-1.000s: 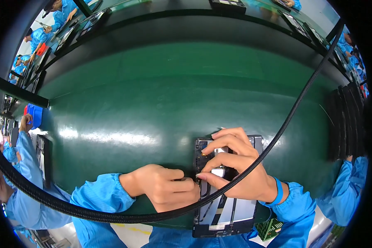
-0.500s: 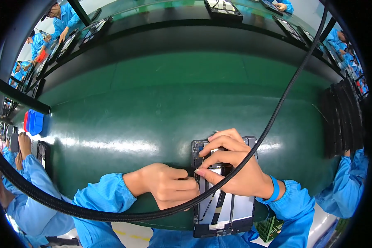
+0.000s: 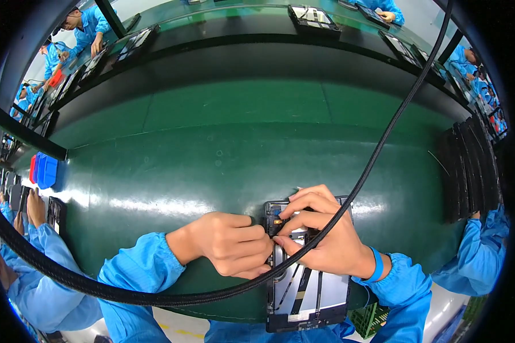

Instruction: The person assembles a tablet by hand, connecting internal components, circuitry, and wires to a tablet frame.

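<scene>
An opened tablet (image 3: 336, 294) lies near the front edge of the green bench, its pale battery panels and dark flex strips exposed. My left hand (image 3: 226, 244) is curled closed against the tablet's left edge; whatever its fingertips grip is hidden. Over the tablet's upper half, my right hand (image 3: 332, 240) bends down with thumb and forefinger pinched close to the left fingertips. What lies in that pinch is too small to make out. Around my right wrist sits a blue strap (image 3: 377, 264). A small orange-gold part (image 3: 278, 220) shows at the tablet's upper left.
A thick black braided cable (image 3: 377, 150) arcs across the view, passing before my right hand. Black trays (image 3: 469, 168) are stacked at right, blue bins (image 3: 47, 170) stand at left. Further tablets rest on a raised black-edged shelf (image 3: 257, 39). Co-workers in blue sit on both sides.
My left hand has turned slightly and its fingers sit a little higher. The right fingertips shifted slightly, uncovering the orange-gold part. The view has tilted a little.
</scene>
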